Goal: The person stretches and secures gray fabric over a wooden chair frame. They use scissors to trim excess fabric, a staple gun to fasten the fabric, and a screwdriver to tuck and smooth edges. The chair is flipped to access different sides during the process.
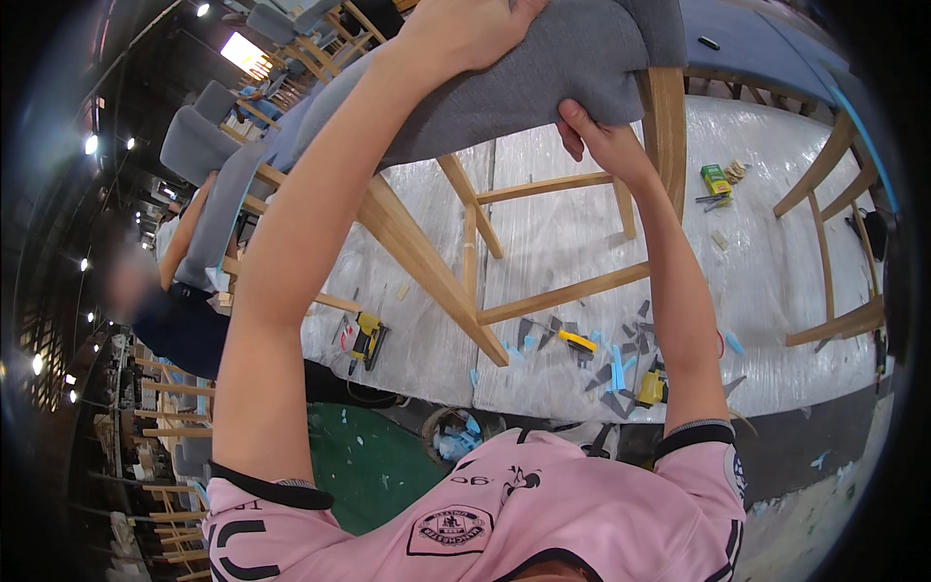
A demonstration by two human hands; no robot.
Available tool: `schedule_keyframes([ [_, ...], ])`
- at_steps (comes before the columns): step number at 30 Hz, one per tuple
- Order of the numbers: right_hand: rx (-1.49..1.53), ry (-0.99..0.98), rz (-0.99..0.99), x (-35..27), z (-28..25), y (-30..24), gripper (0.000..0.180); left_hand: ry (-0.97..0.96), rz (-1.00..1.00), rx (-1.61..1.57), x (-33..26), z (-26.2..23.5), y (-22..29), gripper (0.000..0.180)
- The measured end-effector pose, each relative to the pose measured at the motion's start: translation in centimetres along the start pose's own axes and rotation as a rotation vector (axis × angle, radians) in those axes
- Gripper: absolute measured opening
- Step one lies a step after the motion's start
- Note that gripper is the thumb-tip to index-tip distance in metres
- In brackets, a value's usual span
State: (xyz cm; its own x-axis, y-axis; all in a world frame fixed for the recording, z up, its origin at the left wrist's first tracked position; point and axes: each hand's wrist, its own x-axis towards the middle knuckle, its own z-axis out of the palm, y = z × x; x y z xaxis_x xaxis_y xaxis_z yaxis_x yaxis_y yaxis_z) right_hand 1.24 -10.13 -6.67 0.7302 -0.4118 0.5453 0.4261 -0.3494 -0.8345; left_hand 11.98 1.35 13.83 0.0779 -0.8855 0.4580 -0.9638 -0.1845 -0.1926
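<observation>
A chair with grey upholstery (504, 102) and light wooden legs (427, 257) stands tilted before me on a plastic-wrapped table (553, 233). At the top of the view my left hand (470, 34) grips the grey upholstery from above, its fingers partly cut off by the picture's edge. My right hand (603, 141) is closed at the lower edge of the padded seat, beside a wooden leg; its thumb lies against the fabric and its fingers curl beneath. Below the chair lie a yellow-handled tool (577, 341) and grey and blue scraps (621, 364).
A yellow-and-black staple gun (369, 339) lies left, another yellow tool (652, 388) near my right forearm. A green-and-yellow box (715, 179) sits farther right. Another wooden chair frame (824, 218) stands at right. At left a co-worker (179, 315) handles a grey chair. A scrap bin (454, 436) is below the table.
</observation>
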Motion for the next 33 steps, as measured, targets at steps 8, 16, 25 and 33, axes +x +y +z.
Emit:
schedule_keyframes([
  [8, 0.089, -0.066, -0.033, 1.1, 0.2, 1.0, 0.048, 0.348, 0.217, 0.269, -3.5, 5.1, -0.2, 0.065],
  [16, 0.112, -0.031, 0.073, 0.7, -0.4, 1.5, 0.052, 0.194, 0.038, 0.104, -1.1, 2.2, -1.6, 0.094],
  [25, 0.037, -0.074, 0.019, 1.6, -1.0, -0.2, 0.049, -0.091, 0.231, 0.061, -1.3, 0.3, -1.0, 0.106],
  [33, 0.117, -0.190, 0.371, -11.7, -2.0, 0.4, 0.031, 0.234, 0.300, 0.378, -6.5, 3.4, 2.7, 0.100],
])
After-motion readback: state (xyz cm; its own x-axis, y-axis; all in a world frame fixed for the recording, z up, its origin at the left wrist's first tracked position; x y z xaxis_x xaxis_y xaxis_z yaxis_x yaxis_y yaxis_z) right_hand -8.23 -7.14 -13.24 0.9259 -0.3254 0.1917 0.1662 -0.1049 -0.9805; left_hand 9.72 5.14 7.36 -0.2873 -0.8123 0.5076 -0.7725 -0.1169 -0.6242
